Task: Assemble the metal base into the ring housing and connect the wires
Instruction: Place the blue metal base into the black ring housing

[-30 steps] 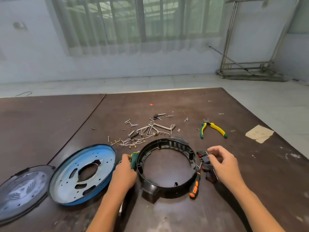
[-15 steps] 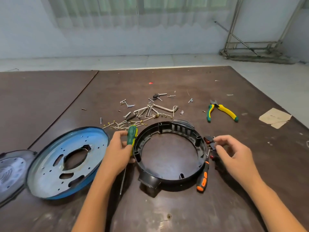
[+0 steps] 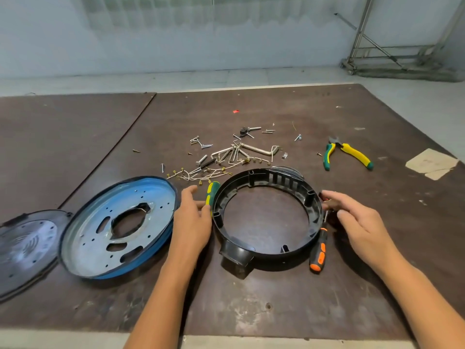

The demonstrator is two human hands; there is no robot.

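The black plastic ring housing [image 3: 254,251] lies flat in the middle of the brown table. To its left the round metal base [image 3: 141,197], silver inside with a blue rim, rests tilted on a dark cover. Thin white wires with brass terminals [image 3: 201,172] lie just behind the ring. My left hand [image 3: 192,222] lies with fingers spread against the ring's left rim, partly over a green-yellow screwdriver [image 3: 211,191]. Spread at the ring's right rim, my right hand [image 3: 359,225] hovers by small black and red parts [image 3: 327,201] and grips nothing.
An orange-black screwdriver [image 3: 319,250] lies against the ring's right side. Screws and hex keys [image 3: 239,149] are scattered behind the wires. Green-yellow pliers [image 3: 347,153] lie at the back right. A dark round cover [image 3: 22,243] sits at the far left.
The view has tilted down. My left hand has loosened from the green screwdriver handle and flattened against the ring. My right hand's pinch at the small parts has opened.
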